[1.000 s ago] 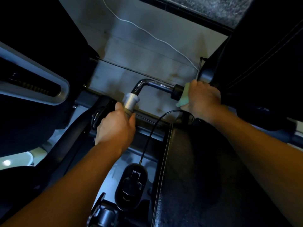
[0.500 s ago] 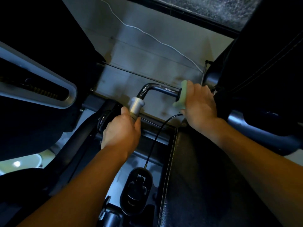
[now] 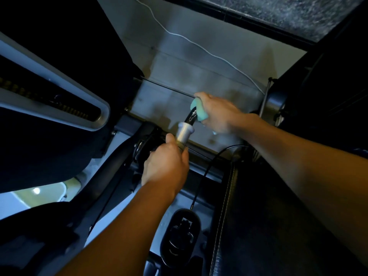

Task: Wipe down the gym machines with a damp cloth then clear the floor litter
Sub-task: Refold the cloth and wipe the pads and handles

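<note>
A bent chrome handle bar (image 3: 190, 117) of a gym machine runs across the middle of the view, ending in a grey collar (image 3: 184, 132). My left hand (image 3: 166, 166) grips the handle just below that collar. My right hand (image 3: 217, 113) holds a pale green cloth (image 3: 199, 109) wrapped round the bar at its bend, close above the collar. Most of the bar is hidden under the cloth and my hands.
A black padded seat (image 3: 278, 226) with white stitching fills the lower right. A black cable (image 3: 207, 174) runs down to an oval black fitting (image 3: 180, 238). A grey-framed machine part (image 3: 59, 92) is at left. A thin white cord (image 3: 199, 45) lies on the pale floor behind.
My right hand has slid the cloth leftward along the bar, from its far right end to the bend near the collar. My left hand has kept its grip.
</note>
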